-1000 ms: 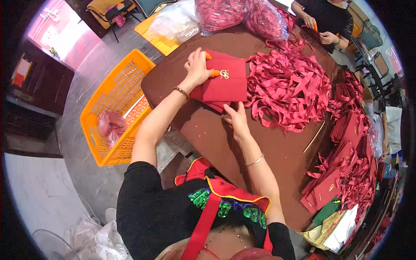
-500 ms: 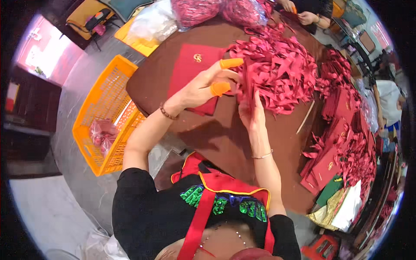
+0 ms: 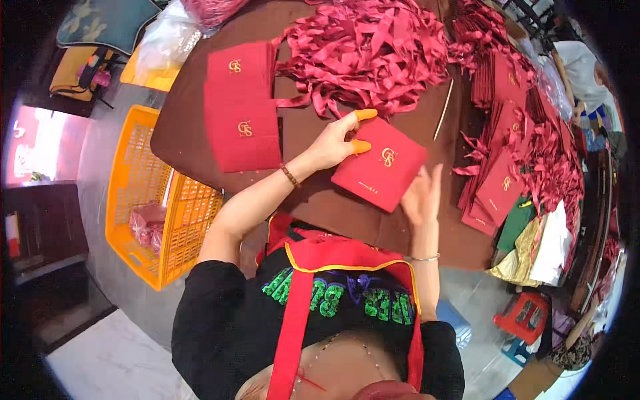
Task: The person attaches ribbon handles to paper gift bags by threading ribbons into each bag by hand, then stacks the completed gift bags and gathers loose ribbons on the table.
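My left hand (image 3: pixel 341 141), with orange finger cots on thumb and index finger, pinches the upper left edge of a flat red gift bag (image 3: pixel 375 175). The bag has a gold emblem and is held tilted above the brown table (image 3: pixel 313 215). Beside its lower right edge is my right hand (image 3: pixel 421 199), open, its fingers stretched out and slightly blurred. Whether it touches the bag I cannot tell. To the left lie overlapping stacks of similar red bags (image 3: pixel 230 143). Beyond my hands spreads a heap of red ribbons (image 3: pixel 373 57).
An orange plastic crate (image 3: pixel 137 257) stands left of the table with a plastic-wrapped red bundle inside. A thin stick (image 3: pixel 443 110) lies right of the ribbons. More red bags (image 3: pixel 500 193) with ribbons line the right side, near green, gold and white cloth-like pieces. A red stool (image 3: pixel 523 317) stands below right.
The bag has turned from edge-on to face-up and come nearer to me. My left hand now grips it; my right hand has moved down and right. The view has shifted.
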Tool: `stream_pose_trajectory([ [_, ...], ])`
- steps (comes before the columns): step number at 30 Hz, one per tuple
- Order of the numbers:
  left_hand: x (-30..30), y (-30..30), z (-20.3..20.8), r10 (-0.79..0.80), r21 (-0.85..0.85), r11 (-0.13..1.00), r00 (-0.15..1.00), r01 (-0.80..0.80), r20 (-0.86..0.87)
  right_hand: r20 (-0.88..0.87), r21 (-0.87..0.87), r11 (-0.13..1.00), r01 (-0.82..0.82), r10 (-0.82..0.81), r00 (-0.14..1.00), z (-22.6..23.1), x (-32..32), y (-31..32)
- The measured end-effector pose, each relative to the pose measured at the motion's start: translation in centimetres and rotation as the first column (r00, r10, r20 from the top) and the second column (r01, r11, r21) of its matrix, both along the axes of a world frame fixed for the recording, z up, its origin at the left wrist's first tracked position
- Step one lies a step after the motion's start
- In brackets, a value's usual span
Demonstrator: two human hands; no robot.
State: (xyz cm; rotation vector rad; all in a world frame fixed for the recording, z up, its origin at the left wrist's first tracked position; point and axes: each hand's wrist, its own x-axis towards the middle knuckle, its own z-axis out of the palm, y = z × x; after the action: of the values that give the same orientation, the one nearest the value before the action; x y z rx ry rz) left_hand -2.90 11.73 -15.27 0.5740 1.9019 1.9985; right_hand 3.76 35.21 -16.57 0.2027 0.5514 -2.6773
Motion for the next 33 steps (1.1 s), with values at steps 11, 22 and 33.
stream_pose_trajectory([
  [11,2.3,0.4,-0.5,-0.019,-0.494,0.847,0.920,-0.193,-0.392,-0.293,0.955,0.011,0.297,0.199,0.935,1.8,1.5,1.2],
  [22,-4.6,3.5,-0.3,0.013,-0.521,0.467,0.595,-0.714,-0.803,-0.372,0.660,-0.509,0.552,0.417,0.829,1.8,2.6,0.0],
  [33,-1.3,1.5,13.0,-0.153,0.046,0.987,0.988,0.154,-0.022,-0.145,0.747,0.664,-0.018,0.189,0.971,2.9,-2.3,-3.8],
])
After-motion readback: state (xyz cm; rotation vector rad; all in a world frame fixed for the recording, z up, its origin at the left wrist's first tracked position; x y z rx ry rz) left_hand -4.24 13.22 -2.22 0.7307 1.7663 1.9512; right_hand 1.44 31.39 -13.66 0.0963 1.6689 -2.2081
